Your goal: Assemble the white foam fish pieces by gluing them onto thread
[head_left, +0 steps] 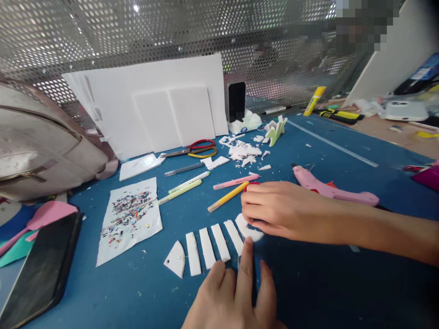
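Note:
White foam pieces lie in a row on the blue table: a rounded triangular piece [175,260] with a dark dot at the left, several narrow strips [206,248] in the middle, and a wider foam end piece [254,235] at the right. My right hand [270,205] reaches in from the right, its fingers curled down and gripping the foam end piece, partly hiding it. My left hand [236,292] comes from below. Its index finger is stretched out, with the tip against the end piece's lower edge; the thumb stands apart and the other fingers are bent.
Behind the row lie several pens [228,196], scissors [195,148] and foam scraps [244,151]. A pink glue gun [332,189] is at the right. Left are a paper with small coloured bits [115,242], a black phone [39,269] and a bag [44,137]. White boards [113,100] lean behind.

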The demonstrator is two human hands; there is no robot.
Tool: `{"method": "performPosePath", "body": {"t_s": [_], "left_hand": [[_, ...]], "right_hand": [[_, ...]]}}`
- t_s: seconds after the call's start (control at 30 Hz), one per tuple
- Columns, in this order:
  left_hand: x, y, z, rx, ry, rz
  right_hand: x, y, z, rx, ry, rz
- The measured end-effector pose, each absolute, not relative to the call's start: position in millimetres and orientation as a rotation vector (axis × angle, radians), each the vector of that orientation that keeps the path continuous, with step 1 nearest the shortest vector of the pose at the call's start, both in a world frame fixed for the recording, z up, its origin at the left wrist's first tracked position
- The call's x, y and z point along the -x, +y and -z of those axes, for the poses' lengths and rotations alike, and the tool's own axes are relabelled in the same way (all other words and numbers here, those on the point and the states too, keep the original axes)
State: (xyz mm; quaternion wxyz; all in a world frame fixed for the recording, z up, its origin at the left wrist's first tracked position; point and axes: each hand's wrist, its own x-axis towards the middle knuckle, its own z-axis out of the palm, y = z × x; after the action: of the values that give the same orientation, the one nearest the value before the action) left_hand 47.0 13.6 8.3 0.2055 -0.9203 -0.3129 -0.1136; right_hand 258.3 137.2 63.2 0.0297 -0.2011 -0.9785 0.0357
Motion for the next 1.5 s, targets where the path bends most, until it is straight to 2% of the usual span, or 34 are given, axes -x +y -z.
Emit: {"method": "performPosePath", "body": {"t_s": [0.63,1.5], "left_hand": [[-46.6,12.7,-11.2,2.579,-0.877,0.256],[-49.2,12.1,-9.9,2.499,-0.894,0.407]], "right_hand": [[-259.3,135.9,-62.9,0.598,-3.021,-0.077],[-257.6,136.3,-63.7,0.567,-2.990,-0.108]]}}
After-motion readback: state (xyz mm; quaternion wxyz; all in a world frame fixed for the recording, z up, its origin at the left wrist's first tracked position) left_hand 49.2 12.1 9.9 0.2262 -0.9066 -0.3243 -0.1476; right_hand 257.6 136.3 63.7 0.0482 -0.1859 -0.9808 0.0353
